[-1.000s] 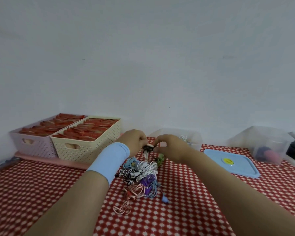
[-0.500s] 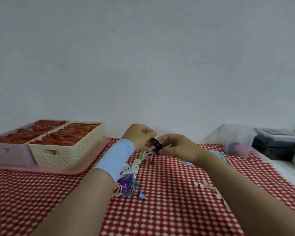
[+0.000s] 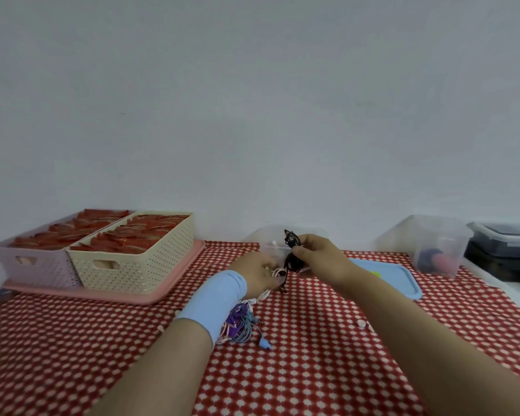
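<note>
Since half a second ago the hands have parted: the right hand (image 3: pixel 318 261) alone pinches the black earphone bundle (image 3: pixel 293 255), held up in front of the clear box (image 3: pixel 260 237). The left hand (image 3: pixel 257 276) has dropped and curls round a white cable (image 3: pixel 278 271) above the coloured cable pile (image 3: pixel 240 322) on the desk (image 3: pixel 312 370). A blue lid (image 3: pixel 394 280) lies right of the right wrist.

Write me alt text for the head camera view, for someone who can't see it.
A person's right hand holds a coiled black cable above a red checked tablecloth, while the left hand grips a white cable from a pile of coloured cables. A cream basket stands at the left.
</note>
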### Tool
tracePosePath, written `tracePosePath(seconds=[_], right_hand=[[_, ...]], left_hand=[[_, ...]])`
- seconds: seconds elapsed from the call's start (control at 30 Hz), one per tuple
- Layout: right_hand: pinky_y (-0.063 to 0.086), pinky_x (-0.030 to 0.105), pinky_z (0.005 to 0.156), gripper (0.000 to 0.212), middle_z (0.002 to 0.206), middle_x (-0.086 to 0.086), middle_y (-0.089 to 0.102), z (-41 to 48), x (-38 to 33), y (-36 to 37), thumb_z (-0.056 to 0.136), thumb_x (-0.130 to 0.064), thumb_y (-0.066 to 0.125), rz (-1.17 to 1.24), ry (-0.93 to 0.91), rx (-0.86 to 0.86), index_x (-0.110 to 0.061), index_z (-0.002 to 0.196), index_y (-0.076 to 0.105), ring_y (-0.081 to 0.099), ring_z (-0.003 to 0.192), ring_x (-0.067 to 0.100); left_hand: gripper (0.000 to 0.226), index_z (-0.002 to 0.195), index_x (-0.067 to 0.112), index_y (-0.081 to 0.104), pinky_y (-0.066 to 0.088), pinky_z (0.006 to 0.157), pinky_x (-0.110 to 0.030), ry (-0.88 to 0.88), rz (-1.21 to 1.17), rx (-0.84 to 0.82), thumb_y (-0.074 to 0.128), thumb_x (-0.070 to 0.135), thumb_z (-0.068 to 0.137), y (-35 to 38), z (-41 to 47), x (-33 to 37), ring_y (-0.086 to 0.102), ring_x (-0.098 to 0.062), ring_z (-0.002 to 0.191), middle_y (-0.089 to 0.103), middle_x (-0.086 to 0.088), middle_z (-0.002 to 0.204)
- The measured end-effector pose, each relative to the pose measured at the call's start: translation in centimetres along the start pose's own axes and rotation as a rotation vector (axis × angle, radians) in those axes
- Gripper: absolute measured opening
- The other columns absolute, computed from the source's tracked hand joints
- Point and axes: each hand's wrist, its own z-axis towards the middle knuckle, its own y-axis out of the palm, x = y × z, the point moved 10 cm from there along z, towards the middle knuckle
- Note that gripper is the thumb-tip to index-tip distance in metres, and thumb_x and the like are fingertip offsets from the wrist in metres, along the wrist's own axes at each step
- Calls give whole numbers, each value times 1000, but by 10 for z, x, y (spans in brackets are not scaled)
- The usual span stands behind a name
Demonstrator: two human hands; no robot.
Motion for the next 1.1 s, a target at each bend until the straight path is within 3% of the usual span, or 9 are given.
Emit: tracePosePath(seconds=[0.13,0.27,0.37,0.47,0.57,0.67,0.77,0.9,1.1], right_hand=[[57,40,81,16,98,11,65,7,7,5,105,-14,43,86,79,60,-10,115,55,64,84,23],[56,34,71,17,102,13,62,7,9,5,101,-15,52,-11,64,34,-10,117,51,61,83,23],[55,38,71,18,87,10,62,3,11,9,94,-17,68,-203,13,-70,-8,103,56,61,76,20],[57,46,85,10,89,11,66,2,14,-10,92,-10,68,-228,-8,59,-12,95,59,67,83,27],[58,29,70,11,90,13,71,-4,13,-27,89,-10,74,-151,19,104,-11,97,67,69,77,21],[51,17,65,13,88,3,76,-10,13,-32,87,-23,77,-376,63,-11,-13,95,77,68,76,10],[52,20,72,16,92,-4,76,-20,19,-40,90,-31,72,-567,89,-91,-19,97,81,69,85,11],[52,25,83,17,100,-5,74,-33,23,-70,91,-26,72,-645,66,-13,-19,105,78,68,91,12],[54,18,69,19,84,-8,76,-57,25,-110,85,-10,74,-642,81,29,-29,80,77,65,65,4]], left_hand=[[33,122,18,63,49,91,-29,2,-11,12,65,32,92,-4,1,-2,66,-20,102,71,-3,109],[25,116,20,69,46,59,-12,9,65,52,50,25,100,-11,6,-7,70,-23,84,67,11,88],[24,110,22,73,53,80,-29,-3,186,95,52,23,98,-20,6,-10,69,-19,85,71,3,106],[22,107,20,76,48,93,-28,-24,342,84,57,21,96,-23,6,-11,65,-17,101,71,1,115],[24,103,21,76,53,91,-34,-107,460,29,59,33,92,-22,7,-14,67,-18,95,73,2,108],[28,107,19,73,52,92,-37,-61,409,72,52,33,96,-20,8,4,65,-21,97,71,-2,111],[29,120,22,67,49,97,-36,26,316,126,48,22,98,-9,6,36,61,-22,107,66,-1,123],[33,125,25,61,48,99,-35,51,181,130,48,17,96,14,9,58,62,-19,108,65,0,124],[31,120,30,68,45,94,-24,115,213,49,57,16,95,54,11,80,61,-13,108,65,6,125]])
